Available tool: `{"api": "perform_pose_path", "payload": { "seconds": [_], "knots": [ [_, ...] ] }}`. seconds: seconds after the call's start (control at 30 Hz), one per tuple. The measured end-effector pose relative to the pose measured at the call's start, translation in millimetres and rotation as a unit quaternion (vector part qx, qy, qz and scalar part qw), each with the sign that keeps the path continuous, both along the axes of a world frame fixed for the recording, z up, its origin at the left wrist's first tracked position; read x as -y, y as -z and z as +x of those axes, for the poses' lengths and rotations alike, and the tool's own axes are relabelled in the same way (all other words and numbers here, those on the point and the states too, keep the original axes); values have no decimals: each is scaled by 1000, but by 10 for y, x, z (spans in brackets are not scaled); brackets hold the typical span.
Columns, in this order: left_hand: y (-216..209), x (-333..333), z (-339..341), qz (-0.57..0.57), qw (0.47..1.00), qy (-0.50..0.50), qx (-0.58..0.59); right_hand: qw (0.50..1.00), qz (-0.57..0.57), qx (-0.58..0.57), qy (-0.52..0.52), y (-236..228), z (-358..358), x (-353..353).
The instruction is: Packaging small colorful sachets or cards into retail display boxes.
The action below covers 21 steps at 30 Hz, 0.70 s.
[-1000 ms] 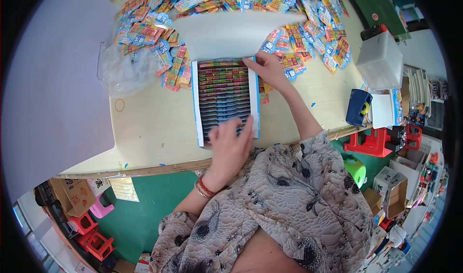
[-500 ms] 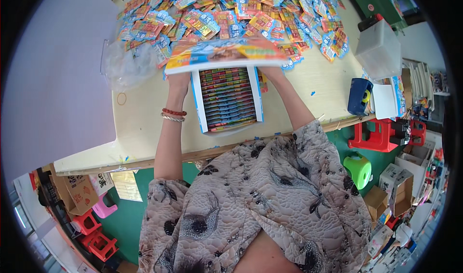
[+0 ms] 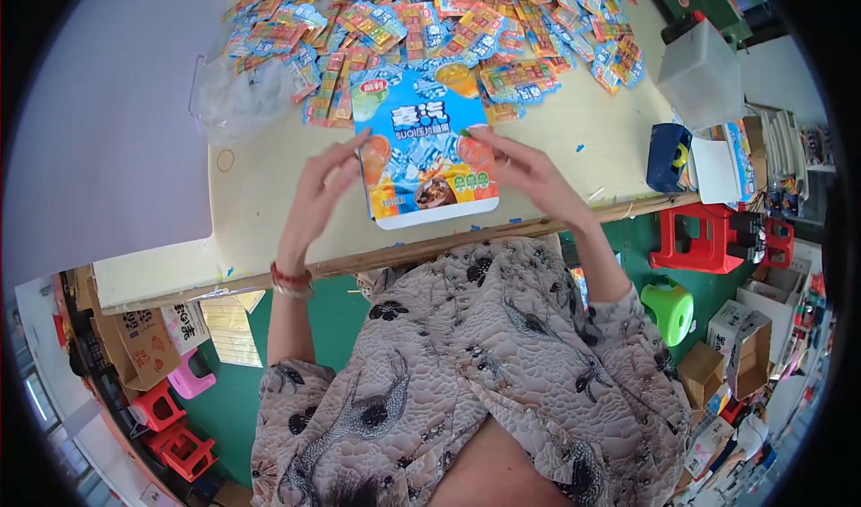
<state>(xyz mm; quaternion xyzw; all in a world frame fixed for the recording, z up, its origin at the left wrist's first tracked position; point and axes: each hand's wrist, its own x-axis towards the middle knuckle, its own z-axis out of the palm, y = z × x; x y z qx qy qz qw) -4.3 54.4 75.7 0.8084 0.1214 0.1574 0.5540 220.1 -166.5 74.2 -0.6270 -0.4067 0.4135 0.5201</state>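
A blue and orange cardboard display box (image 3: 426, 148) lies on the table in front of me, its printed lid folded down over the top. A white flap edge shows along its near side. My left hand (image 3: 321, 187) is at the box's left side, fingers stretched out and apart, the tips at the lid's left edge. On the opposite side, my right hand (image 3: 536, 177) has its fingers extended, with the tips at the lid's right edge. The lid hides the packs inside.
A wide pile of small colourful blister packs (image 3: 404, 23) covers the far part of the table (image 3: 269, 220). A clear plastic bag (image 3: 242, 99) lies at left, beside a big pale panel (image 3: 108, 148). At right stand a translucent bin (image 3: 704, 77) and a dark blue holder (image 3: 668, 157).
The lid, raised half a second ago with rows of packs showing below it, is now down over the box. Both hands have come nearer to me, to the box's sides.
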Motion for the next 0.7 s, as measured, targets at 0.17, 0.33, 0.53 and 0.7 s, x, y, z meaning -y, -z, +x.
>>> {"api": "perform_pose_path", "payload": {
  "seconds": [0.17, 0.33, 0.53, 0.7],
  "knots": [
    [52, 520, -138, -62, 993, -93, -37, 999, -38, -31, 11, -135, -264, 125],
    [-33, 544, -141, 73, 991, -104, -25, 978, 82, 186, 39, -26, -346, 57],
    [77, 733, -233, 261, 948, -182, -18, 918, 40, 394, 14, 68, -399, 163],
    [255, 845, -343, 288, 933, -207, 57, 916, 159, 367, 27, 154, -397, 182]
  ]
}}
